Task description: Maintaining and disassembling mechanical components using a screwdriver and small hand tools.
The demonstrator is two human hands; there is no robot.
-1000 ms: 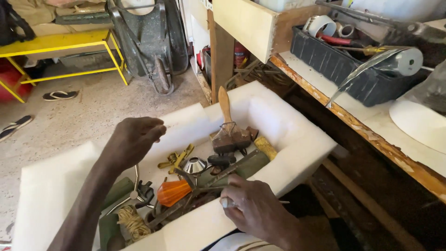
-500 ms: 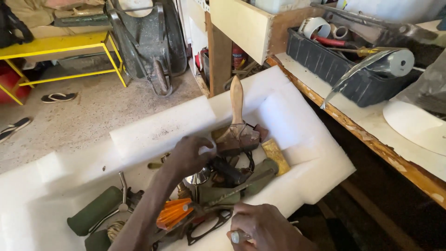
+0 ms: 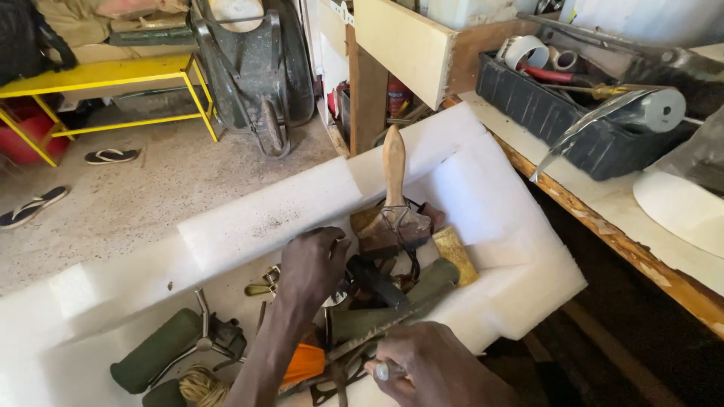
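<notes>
Dusty concrete floor [image 3: 151,196] fills the left of the frame, with a white foam box [image 3: 483,196] of tools low in the centre. At the bottom edge the right hand [image 3: 430,369] curls shut on the box's near rim. Just above it, the left hand [image 3: 311,265] reaches into the tools, fingers bent down; what they grip cannot be told. Beyond stands a wooden-handled brush [image 3: 392,196], upright. Farther off, upper left, a yellow bench [image 3: 113,75]

Dark plastic crate [image 3: 573,120] of tape rolls and screwdrivers stands on worn wooden bench [image 3: 603,226]. Left of crate: upturned wheelbarrow [image 3: 256,75], farther left a yellow metal-framed table [image 3: 105,79], sandals below.
</notes>
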